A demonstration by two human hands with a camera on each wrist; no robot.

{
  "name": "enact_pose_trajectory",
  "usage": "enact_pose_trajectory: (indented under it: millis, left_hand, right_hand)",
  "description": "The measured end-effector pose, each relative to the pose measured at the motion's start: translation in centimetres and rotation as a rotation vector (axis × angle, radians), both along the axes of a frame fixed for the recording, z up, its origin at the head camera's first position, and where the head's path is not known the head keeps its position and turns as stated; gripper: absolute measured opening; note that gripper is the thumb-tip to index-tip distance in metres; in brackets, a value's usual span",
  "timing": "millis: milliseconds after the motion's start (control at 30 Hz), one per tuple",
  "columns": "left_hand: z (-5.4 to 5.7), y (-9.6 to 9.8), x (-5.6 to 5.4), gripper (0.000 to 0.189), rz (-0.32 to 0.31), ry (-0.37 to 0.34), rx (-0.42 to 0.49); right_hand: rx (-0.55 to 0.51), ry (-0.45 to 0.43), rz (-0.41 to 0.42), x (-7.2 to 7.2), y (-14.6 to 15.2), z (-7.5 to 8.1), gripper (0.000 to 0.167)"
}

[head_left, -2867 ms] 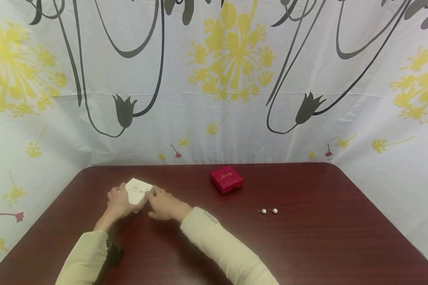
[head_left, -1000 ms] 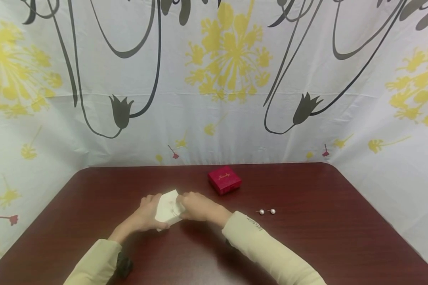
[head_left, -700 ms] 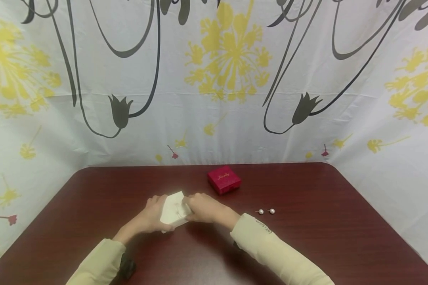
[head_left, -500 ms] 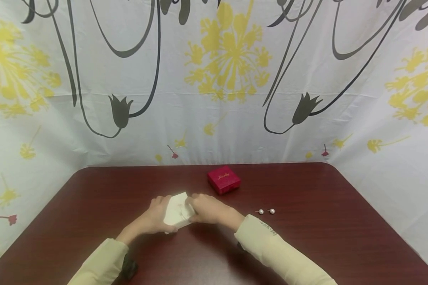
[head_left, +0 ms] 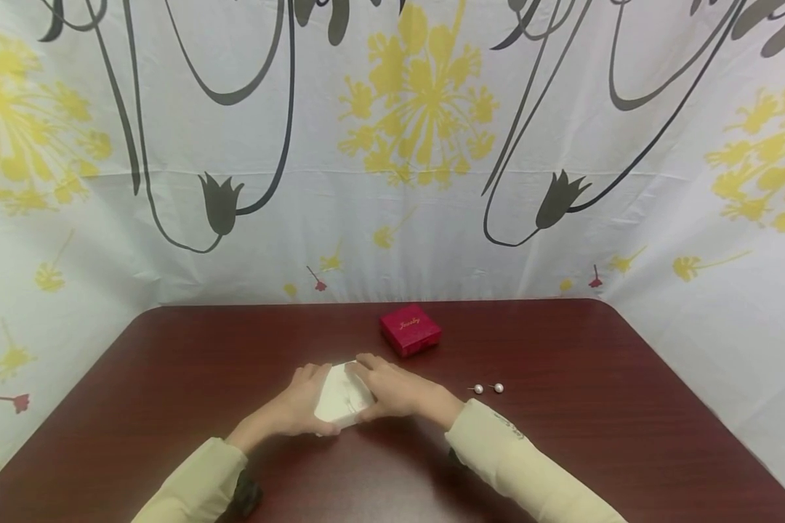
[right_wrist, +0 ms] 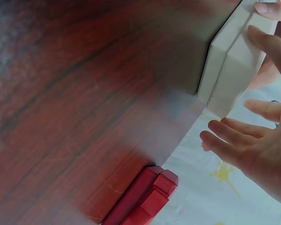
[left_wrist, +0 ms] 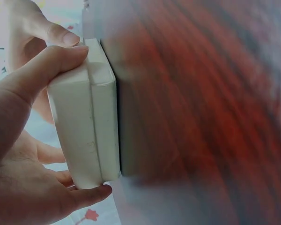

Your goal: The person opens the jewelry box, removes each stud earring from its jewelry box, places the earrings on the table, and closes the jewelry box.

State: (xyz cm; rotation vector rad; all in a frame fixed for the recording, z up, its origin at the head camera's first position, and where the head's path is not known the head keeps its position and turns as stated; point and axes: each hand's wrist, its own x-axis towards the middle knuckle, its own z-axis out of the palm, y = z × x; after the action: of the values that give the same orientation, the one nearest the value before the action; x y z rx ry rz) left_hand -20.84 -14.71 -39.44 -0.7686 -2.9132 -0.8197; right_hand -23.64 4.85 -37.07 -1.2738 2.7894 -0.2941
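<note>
In the head view, a white lidded box (head_left: 344, 396) with angled sides is close over the table between my two hands. My left hand (head_left: 299, 403) grips its left side, thumb at the front and fingers behind. My right hand (head_left: 392, 388) spans the right side, its thumb in front and fingers at the far corner. The left wrist view shows a seam between lid and base on the white box (left_wrist: 86, 117), with the left thumb on the lid's edge. In the right wrist view, the right thumb touches the box's lid and the other fingers are spread near its corner.
A red jewelry box (head_left: 411, 329) with gold lettering stands at the back of the dark wooden table (head_left: 595, 450); the right wrist view shows its bow (right_wrist: 164, 185). Two pearl earrings (head_left: 478, 389) lie to the right. A patterned white cloth (head_left: 392, 261) hangs behind the table.
Both hands have brought the white box from the table's left side rightward and nearer to me. The right fingers have shifted from the lid's right edge to a wider spread around it.
</note>
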Motion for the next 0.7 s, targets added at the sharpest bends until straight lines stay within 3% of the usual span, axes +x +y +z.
enact_pose_trajectory:
  millis: [167,700]
  left_hand:
    - [0.0,0.6,0.3,0.087,-0.033,0.0,0.004]
    - [0.0,2.1,0.8,0.09,-0.118,-0.009,-0.01]
  right_hand:
    - [-0.007,-0.049,0.0,0.3,0.4,0.1,0.076]
    - [0.032,0.043,0.063,1.1,2.1,0.0,0.076]
